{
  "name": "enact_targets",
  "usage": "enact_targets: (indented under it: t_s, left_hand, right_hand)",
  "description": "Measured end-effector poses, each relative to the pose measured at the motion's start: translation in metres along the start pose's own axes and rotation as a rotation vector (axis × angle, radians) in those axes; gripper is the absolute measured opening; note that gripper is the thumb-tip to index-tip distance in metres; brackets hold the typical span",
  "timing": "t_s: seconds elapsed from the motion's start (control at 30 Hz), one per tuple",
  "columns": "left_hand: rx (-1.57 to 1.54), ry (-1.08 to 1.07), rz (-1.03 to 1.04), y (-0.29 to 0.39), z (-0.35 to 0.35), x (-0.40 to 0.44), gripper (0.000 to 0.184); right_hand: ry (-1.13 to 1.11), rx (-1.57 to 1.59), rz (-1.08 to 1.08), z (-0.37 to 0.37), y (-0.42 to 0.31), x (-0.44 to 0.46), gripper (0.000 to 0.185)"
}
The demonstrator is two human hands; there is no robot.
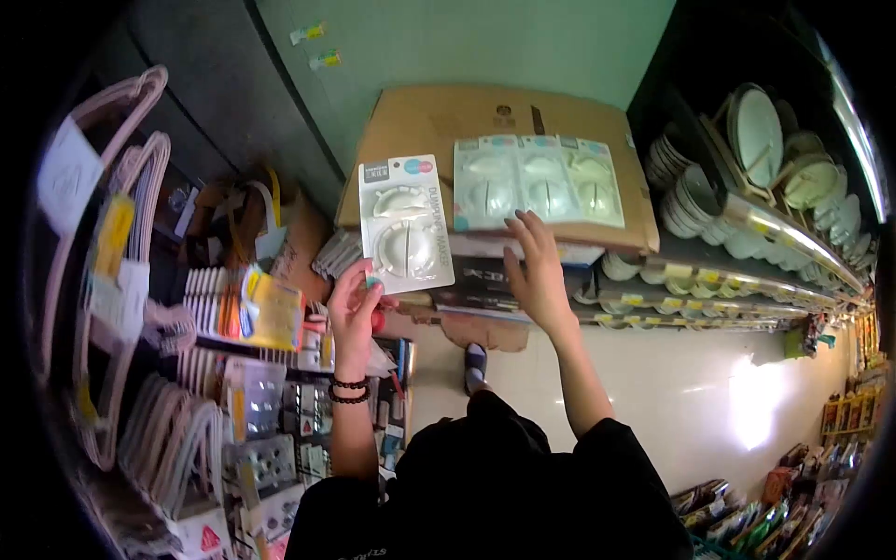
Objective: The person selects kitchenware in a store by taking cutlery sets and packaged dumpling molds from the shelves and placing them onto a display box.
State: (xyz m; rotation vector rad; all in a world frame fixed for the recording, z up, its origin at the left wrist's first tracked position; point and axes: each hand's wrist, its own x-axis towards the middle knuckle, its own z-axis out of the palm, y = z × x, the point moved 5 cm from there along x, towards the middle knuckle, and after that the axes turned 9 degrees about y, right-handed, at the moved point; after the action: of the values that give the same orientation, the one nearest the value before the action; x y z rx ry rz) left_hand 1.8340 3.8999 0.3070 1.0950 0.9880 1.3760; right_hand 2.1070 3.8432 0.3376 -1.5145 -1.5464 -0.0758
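My left hand grips the lower left corner of a dumpling maker pack, a white card with a clear blister over white moulds. The pack is held upright in front of a cardboard box. Three similar packs lie side by side on the box: a left one, a middle one and a right one. Just below the middle pack, my right hand has its fingers spread and holds nothing.
Shelves of stacked bowls and plates line the right side. Hangers and packaged goods crowd the left. A green wall stands behind the box. Tiled floor shows below, with more goods at lower right.
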Motion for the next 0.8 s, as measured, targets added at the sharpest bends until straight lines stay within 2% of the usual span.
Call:
enact_targets:
  t_s: [0.1,0.2,0.23,0.27,0.33,0.47,0.67,0.73,0.77,0.8]
  left_hand:
    - [0.045,-0.015,0.010,0.002,0.018,0.056,0.034]
    - [0.773,0.043,0.214,0.008,0.006,0.085,0.030]
    - [1.007,0.147,0.368,0.029,0.010,0.086,0.029]
    - [1.040,0.177,0.467,0.040,0.012,0.088,0.031]
    - [1.121,-0.052,0.492,0.046,0.028,0.094,0.036]
    - [1.195,-0.347,0.506,0.014,0.056,0.106,0.049]
    - [1.047,-0.356,0.429,-0.015,0.051,0.142,0.047]
    - [1.136,-0.384,0.517,-0.013,0.055,0.152,0.046]
    - [1.086,-0.376,0.447,-0.020,0.052,0.156,0.046]
    - [1.210,-0.392,0.541,-0.014,0.058,0.158,0.046]
  right_hand:
    - [-0.086,-0.087,-0.058,0.035,0.008,0.036,0.053]
    - [-0.173,-0.148,-0.112,0.058,0.009,0.045,0.058]
    - [-0.198,-0.135,-0.100,0.065,0.009,0.048,0.058]
    - [-0.229,-0.122,-0.084,0.072,0.008,0.049,0.057]
    - [-0.216,-0.135,-0.064,0.089,0.011,0.050,0.056]
    - [-0.250,-0.156,0.003,0.094,0.003,0.064,0.055]
    - [-0.333,-0.172,0.087,0.093,0.004,0.070,0.056]
    - [-0.343,-0.154,0.128,0.094,0.003,0.070,0.056]
    - [-0.347,-0.145,0.145,0.095,0.002,0.069,0.055]
    - [-0.344,-0.131,0.159,0.095,0.000,0.067,0.055]
